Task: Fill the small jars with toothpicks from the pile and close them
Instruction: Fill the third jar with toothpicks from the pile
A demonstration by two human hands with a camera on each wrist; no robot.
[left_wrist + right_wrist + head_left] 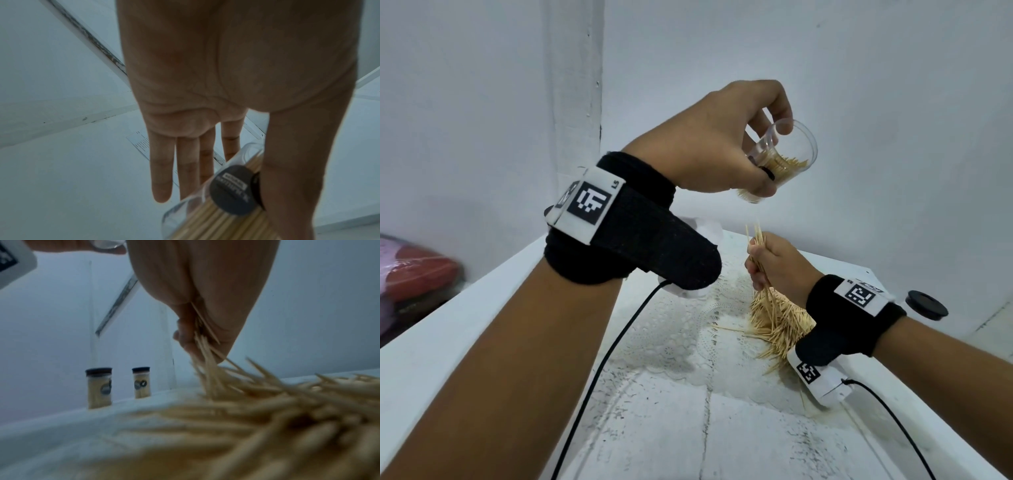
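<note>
Head view: left hand [709, 147] grips tilted jar [784, 157] above right hand [777, 263] clutching toothpicks [758, 240].

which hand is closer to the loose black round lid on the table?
Right. The right hand, gripping a toothpick bunch, is just left of the loose black round lid; the left hand holds the clear plastic jar higher, farther left.
</note>
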